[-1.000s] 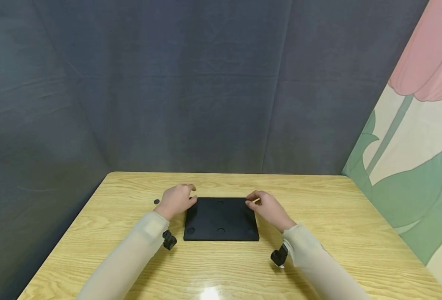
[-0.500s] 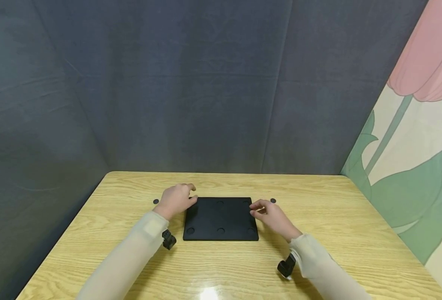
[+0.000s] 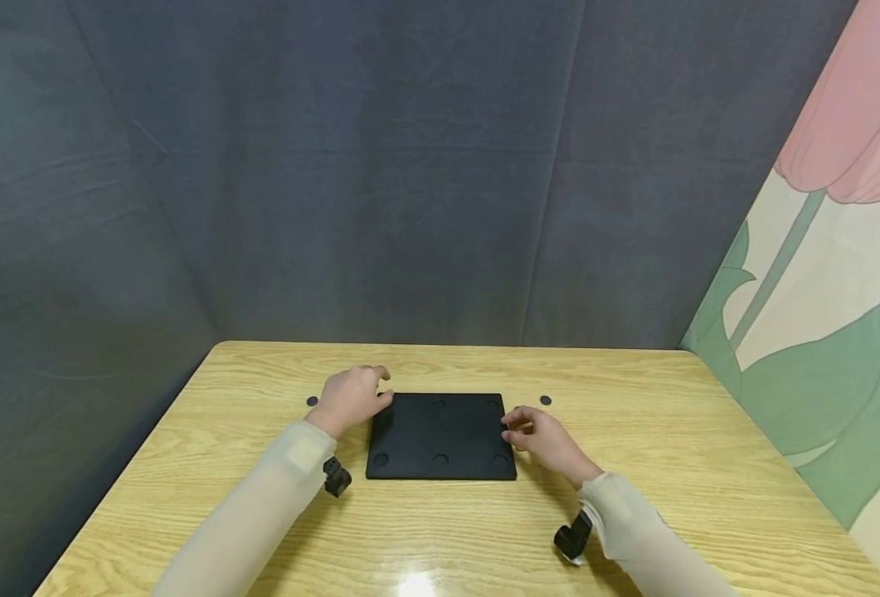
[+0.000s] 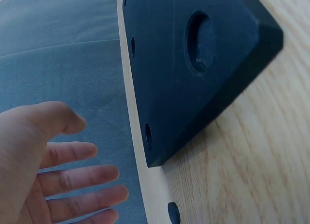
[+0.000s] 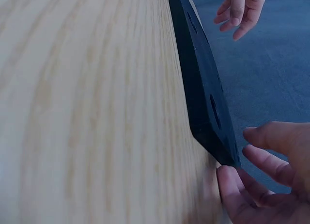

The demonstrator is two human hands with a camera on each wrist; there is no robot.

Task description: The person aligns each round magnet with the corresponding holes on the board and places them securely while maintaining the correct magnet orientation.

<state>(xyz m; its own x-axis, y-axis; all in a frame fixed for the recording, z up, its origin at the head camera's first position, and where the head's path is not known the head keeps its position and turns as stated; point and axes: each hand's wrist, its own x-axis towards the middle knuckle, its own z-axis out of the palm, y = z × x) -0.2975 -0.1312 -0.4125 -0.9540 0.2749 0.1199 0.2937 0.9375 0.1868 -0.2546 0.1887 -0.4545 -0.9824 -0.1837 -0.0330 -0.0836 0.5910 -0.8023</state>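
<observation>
Black plate (image 3: 440, 431) lies flat mid-counter (image 3: 440, 531), recessed side up, round pockets along its near and far edges. Left hand (image 3: 350, 402) hovers over the far-left corner, fingers spread, holding nothing. Right hand (image 3: 547, 439) at the right edge, fingers loosely bent and apart, not clamped on anything; lower fingertips right at a plate corner, contact unclear. Small black discs on the counter: left disc (image 3: 312, 401) beyond the left wrist, right disc (image 3: 546, 400) beyond the right hand. Dark curtain (image 3: 380, 182) behind.
</observation>
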